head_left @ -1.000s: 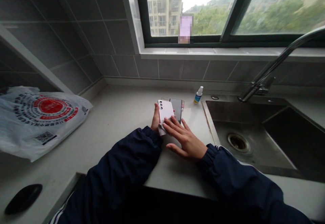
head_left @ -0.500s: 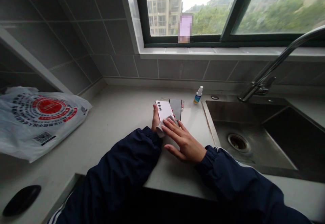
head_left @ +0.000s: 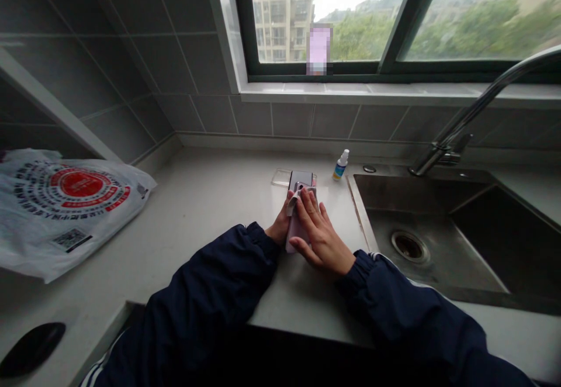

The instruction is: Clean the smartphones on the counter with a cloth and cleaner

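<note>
My left hand grips a pale lilac smartphone by its left edge, the camera end pointing away from me. With outstretched fingers, my right hand presses a small grey cloth against the phone's back near the cameras. The cloth and fingers cover much of the phone's upper half. Just beyond lies a dark-screened flat device, partly hidden by my hands. A clear phone case lies against its left side.
A small spray bottle stands beside the steel sink, which has a curved faucet. On the left, a white plastic bag rests on the counter. A black oval object lies near the front left.
The cloth has moved up the phone to its camera end, along with my right fingers. The phone has shifted right and toward me, and more of the clear case shows.
</note>
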`<state>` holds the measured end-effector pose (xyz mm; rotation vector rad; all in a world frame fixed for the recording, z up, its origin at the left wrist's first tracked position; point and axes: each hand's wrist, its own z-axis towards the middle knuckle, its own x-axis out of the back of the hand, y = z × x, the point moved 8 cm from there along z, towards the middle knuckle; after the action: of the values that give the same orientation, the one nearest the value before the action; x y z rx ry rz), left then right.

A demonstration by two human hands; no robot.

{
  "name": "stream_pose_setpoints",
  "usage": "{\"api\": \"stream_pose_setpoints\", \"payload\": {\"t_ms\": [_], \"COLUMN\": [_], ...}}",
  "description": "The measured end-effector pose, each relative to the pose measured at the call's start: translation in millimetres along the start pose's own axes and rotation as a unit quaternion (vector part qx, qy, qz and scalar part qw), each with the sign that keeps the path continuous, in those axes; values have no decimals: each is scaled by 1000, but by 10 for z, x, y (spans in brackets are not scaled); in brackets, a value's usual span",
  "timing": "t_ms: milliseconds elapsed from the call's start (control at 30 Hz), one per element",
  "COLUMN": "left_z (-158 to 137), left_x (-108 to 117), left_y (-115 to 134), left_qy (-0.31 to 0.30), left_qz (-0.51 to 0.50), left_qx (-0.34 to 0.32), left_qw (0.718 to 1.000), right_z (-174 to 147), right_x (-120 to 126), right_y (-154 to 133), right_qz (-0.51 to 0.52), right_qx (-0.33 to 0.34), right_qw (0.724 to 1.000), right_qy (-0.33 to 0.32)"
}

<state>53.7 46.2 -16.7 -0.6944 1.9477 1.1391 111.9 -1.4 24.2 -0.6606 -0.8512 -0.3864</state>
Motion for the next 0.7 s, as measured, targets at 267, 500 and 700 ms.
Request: {"api": "stream_pose_setpoints", "payload": {"t_ms": [267, 500, 700], "left_z": [7, 48, 143], "left_x": [-42, 131, 228], "left_y": [10, 168, 267], "left_qy": [-24, 32, 25], "left_qz": [-15, 6, 2], "left_qx": [-10, -32, -62], "left_qw": [1000, 999, 998], "right_z": [16, 10, -6], "right_x": [13, 8, 67], "right_y": [41, -91, -216], "right_qz": [7, 22, 46], "right_qx": [-11, 27, 78], "right_qw": [1000, 998, 995], "right_qy": [4, -49, -51]}}
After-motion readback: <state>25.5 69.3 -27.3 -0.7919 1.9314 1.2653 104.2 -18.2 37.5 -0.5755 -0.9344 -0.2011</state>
